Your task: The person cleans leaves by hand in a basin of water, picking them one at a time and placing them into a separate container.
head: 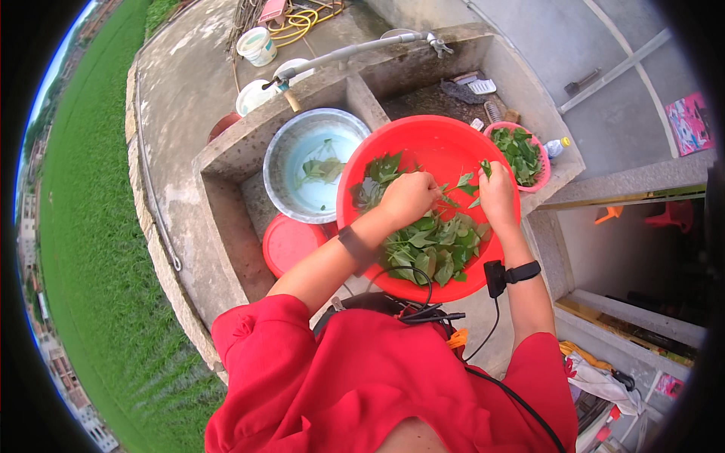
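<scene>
Both my hands are over a large red plastic basin [436, 136] heaped with leafy green stems [433, 249]. Fingers bent, my left hand [410, 195] grips the lower end of a leafy sprig [450, 189]. My right hand [497, 189], near the basin's right side, holds leaves between thumb and fingers at the sprig's other end. A metal basin [277, 195] with bluish water and a few floating leaves [324, 169] stands to the left. At the right, a pink plastic basket [544, 172] holds loose green leaves [516, 154].
A two-part concrete sink [226, 238] surrounds the metal basin, with a grey pipe [357, 51] and tap [439, 45] above. A red lid or tub [291, 243] lies below that basin. A capped plastic bottle [557, 147] is beside the basket. Cables hang at my waist.
</scene>
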`<action>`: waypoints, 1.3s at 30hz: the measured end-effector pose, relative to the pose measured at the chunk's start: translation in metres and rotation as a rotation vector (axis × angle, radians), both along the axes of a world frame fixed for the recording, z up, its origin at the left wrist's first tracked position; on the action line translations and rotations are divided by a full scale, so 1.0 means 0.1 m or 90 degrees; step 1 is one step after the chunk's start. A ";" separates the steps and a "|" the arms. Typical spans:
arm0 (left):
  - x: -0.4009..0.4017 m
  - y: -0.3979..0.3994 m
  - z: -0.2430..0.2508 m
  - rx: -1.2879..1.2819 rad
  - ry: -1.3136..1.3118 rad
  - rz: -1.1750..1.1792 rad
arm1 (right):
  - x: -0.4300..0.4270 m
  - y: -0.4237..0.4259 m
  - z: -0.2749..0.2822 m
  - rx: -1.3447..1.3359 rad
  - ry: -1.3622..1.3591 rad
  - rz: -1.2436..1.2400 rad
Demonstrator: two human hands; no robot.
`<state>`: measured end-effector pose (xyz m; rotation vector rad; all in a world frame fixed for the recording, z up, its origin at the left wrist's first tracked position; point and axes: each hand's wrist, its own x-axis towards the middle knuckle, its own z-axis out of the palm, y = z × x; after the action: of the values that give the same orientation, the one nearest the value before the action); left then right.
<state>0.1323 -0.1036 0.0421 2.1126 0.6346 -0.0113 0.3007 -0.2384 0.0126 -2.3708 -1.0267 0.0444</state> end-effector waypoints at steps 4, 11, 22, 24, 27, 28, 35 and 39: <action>-0.07 0.07 -0.08 -0.163 -0.006 0.069 | -0.06 -0.06 0.20 0.133 0.106 0.201; -0.06 0.07 0.00 -0.138 -0.044 0.057 | -0.52 0.04 0.43 -0.064 0.065 0.379; -0.82 0.64 0.26 0.216 -0.026 0.312 | -0.49 0.18 -0.08 -0.142 0.209 0.282; -1.07 0.90 0.17 0.241 0.042 0.325 | -0.65 0.18 -0.19 -0.208 0.045 0.381; -1.16 0.94 -0.14 0.383 0.122 0.365 | -0.61 0.21 -0.46 -0.226 -0.015 0.382; -1.18 0.93 -0.20 0.492 0.191 0.412 | -0.55 0.22 -0.51 -0.229 -0.018 0.356; -0.75 0.38 0.12 0.224 -0.121 0.279 | -0.09 0.03 -0.67 -0.311 0.010 0.203; -0.46 0.17 -0.05 -0.323 -0.120 0.225 | 0.03 0.05 -0.47 -0.140 0.604 0.030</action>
<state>0.0863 -0.0863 0.0370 1.4766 0.7876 0.2010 0.3039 -0.2336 -0.0342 -2.0790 -0.6048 1.2150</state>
